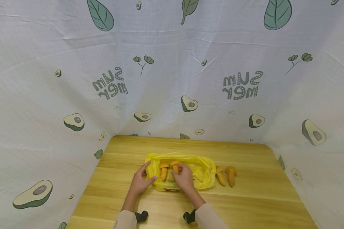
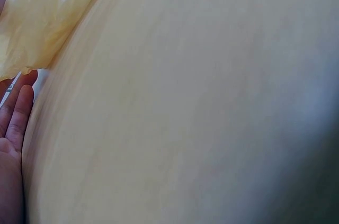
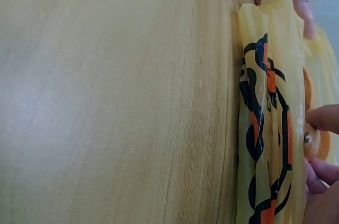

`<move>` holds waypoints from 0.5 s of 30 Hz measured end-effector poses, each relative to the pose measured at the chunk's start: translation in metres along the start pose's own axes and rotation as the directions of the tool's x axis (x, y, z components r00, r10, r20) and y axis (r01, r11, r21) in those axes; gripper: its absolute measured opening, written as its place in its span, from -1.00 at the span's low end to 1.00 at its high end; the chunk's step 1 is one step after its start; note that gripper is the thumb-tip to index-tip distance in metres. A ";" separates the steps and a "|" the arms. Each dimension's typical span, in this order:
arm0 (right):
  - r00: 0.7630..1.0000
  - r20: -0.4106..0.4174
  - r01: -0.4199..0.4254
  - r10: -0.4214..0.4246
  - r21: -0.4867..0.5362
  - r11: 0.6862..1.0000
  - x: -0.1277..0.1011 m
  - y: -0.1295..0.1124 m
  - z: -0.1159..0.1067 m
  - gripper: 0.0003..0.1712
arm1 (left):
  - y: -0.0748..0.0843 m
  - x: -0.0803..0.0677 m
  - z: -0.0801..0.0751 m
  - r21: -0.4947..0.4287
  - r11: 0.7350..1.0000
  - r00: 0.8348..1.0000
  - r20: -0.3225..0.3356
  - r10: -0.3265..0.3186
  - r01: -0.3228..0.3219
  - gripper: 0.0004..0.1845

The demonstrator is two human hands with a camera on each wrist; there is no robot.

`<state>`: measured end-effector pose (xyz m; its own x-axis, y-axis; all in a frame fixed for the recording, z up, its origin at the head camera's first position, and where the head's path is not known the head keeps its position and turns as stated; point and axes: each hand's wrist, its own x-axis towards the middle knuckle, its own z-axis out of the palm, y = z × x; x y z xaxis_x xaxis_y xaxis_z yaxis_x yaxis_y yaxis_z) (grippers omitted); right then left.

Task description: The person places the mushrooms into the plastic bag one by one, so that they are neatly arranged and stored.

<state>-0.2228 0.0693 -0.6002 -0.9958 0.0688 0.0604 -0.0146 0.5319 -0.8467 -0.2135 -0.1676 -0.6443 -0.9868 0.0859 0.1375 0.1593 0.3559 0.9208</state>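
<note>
A light wooden table (image 1: 246, 190) stood inside a white cloth backdrop (image 1: 172, 79) printed with avocados and leaves. Near the table's middle lay a yellow plastic bag (image 1: 202, 173), its long axis running along the near edge. The left hand (image 1: 140, 183) held the bag's left end between thumb and fingers. The right hand (image 1: 184, 177) curled its fingers round an orange carrot (image 1: 175, 166) in the bag, apparently pinching it. Another carrot (image 1: 163, 171) lay beside it, tip toward the near edge. Two more carrots (image 1: 226, 176) lay just right of the bag, pointing likewise.
</note>
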 end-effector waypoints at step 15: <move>0.996 0.091 -0.016 0.020 -0.046 0.999 0.000 0.000 0.000 -0.53 | -0.004 0.001 0.000 -0.004 1.000 1.000 -0.002 -0.010 0.010 -0.14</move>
<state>-0.2229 0.0699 -0.6003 -1.0000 0.0024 -0.0049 0.0054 0.5688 -0.8225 -0.2150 -0.1686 -0.6477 -0.9883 0.0807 0.1292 0.1496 0.3527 0.9237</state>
